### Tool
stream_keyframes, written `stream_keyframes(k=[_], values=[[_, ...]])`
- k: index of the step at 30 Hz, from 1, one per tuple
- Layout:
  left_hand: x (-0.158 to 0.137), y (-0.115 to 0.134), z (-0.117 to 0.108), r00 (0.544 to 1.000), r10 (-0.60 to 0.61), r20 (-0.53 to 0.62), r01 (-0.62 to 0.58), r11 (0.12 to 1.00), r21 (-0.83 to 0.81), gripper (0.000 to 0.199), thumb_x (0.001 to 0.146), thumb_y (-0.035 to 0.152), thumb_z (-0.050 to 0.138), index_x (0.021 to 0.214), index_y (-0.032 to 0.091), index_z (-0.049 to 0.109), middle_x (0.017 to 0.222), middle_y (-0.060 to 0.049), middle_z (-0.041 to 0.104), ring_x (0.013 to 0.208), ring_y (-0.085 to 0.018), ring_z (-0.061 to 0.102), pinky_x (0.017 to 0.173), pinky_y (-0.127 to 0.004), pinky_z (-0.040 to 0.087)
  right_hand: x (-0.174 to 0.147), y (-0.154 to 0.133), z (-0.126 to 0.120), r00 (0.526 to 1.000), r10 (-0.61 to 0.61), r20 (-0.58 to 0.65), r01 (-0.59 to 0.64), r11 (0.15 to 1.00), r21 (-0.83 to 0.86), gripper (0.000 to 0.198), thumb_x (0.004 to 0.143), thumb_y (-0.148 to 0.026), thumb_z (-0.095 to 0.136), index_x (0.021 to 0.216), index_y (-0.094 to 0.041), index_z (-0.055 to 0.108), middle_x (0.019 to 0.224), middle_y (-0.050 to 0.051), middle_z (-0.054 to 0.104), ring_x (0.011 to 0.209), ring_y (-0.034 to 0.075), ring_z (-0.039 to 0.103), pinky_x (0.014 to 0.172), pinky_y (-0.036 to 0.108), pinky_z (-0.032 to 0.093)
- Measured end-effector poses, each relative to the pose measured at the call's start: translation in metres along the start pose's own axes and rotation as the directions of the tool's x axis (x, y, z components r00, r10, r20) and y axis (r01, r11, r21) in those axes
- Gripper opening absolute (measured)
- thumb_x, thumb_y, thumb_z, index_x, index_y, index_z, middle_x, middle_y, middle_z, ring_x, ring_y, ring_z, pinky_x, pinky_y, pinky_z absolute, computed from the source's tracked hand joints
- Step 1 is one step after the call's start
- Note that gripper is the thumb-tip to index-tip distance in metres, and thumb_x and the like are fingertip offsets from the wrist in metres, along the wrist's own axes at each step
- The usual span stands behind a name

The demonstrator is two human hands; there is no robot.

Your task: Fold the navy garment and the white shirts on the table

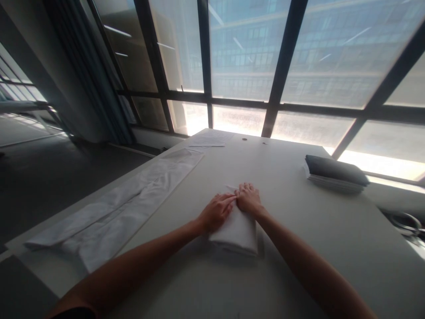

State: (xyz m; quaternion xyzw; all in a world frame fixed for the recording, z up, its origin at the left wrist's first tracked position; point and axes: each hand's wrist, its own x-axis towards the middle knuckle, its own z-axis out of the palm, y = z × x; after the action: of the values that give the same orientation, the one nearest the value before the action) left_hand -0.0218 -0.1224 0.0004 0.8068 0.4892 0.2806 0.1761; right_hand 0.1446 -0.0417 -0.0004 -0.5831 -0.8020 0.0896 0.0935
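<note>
Tall windows | white table | folded white cloth flat on tabletop between forearms; likely light, soft, floppy, best held by both long edges | left hand, right hand laid on far end, pinching or not: cannot tell

From my remote seat I enter the following counts. Hands: 2, being one left hand and one right hand. Bare forearms: 2. Folded white cloth under the hands: 1 bundle, its layers too blurred for me to number. Long white cloth: 1 spread, perhaps of more than one piece. Dark-topped stack: 1, its layers beyond my counting. Paper: at least 1 sheet. Small dark spots on the tabletop: 2, one round spot, one smaller spot. Table: 1. Curtain: 1. Window panes: at least 9.
</note>
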Motion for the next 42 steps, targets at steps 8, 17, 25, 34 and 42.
stream_keyframes(k=[8, 17, 25, 34, 42], values=[[-0.006, -0.009, 0.010, 0.985, -0.074, 0.158, 0.068, 0.997, 0.047, 0.064, 0.103, 0.051, 0.040, 0.160, 0.020, 0.034, 0.168, -0.011, 0.025, 0.157, -0.026, 0.014, 0.127, -0.045, 0.004, 0.016, 0.019, 0.009, 0.983, 0.049, -0.179, -0.004, 0.970, 0.242, 0.051, 0.103, -0.030, 0.033, 0.145, -0.008, 0.054, 0.156, 0.020, 0.046, 0.148, 0.027, 0.037, 0.120, 0.044, 0.027], [0.017, -0.037, 0.003, 0.973, -0.158, 0.168, 0.129, 0.977, 0.169, 0.057, 0.106, 0.038, 0.024, 0.159, 0.019, 0.036, 0.168, -0.011, 0.025, 0.156, -0.026, 0.020, 0.126, -0.050, 0.010, -0.096, 0.000, 0.000, 0.901, -0.428, -0.068, 0.433, 0.890, 0.141, 0.060, 0.104, -0.044, 0.043, 0.159, -0.018, 0.038, 0.167, 0.015, 0.026, 0.157, 0.030, 0.014, 0.125, 0.058, 0.003], [0.052, -0.053, 0.003, 0.963, -0.223, 0.150, 0.190, 0.960, 0.208, 0.054, 0.103, 0.035, 0.038, 0.152, 0.016, 0.044, 0.164, -0.016, 0.033, 0.154, -0.028, 0.027, 0.125, -0.051, 0.015, -0.144, -0.015, 0.005, 0.754, -0.657, 0.001, 0.653, 0.749, 0.109, 0.059, 0.101, -0.022, 0.048, 0.159, -0.020, 0.036, 0.163, 0.014, 0.036, 0.154, 0.028, 0.026, 0.125, 0.060, 0.007], [0.062, -0.053, 0.003, 0.954, -0.275, -0.116, 0.276, 0.961, -0.006, 0.038, 0.090, 0.040, 0.061, 0.119, 0.019, 0.072, 0.110, -0.011, 0.073, 0.105, -0.027, 0.067, 0.103, -0.036, 0.047, -0.131, 0.104, -0.034, 0.835, -0.550, -0.016, 0.532, 0.800, 0.277, 0.064, 0.083, 0.000, 0.042, 0.130, -0.033, 0.070, 0.144, 0.001, 0.061, 0.145, 0.019, 0.043, 0.125, 0.052, 0.018], [0.079, -0.005, 0.013, 0.970, -0.223, -0.092, 0.231, 0.969, 0.089, 0.038, 0.096, 0.030, 0.052, 0.127, 0.016, 0.068, 0.111, -0.015, 0.073, 0.115, -0.030, 0.064, 0.110, -0.040, 0.040, -0.091, 0.155, -0.046, 0.964, 0.066, -0.258, 0.025, 0.943, 0.332, 0.040, 0.092, -0.014, 0.044, 0.114, -0.018, 0.076, 0.129, 0.011, 0.071, 0.124, 0.024, 0.063, 0.112, 0.037, 0.041]])
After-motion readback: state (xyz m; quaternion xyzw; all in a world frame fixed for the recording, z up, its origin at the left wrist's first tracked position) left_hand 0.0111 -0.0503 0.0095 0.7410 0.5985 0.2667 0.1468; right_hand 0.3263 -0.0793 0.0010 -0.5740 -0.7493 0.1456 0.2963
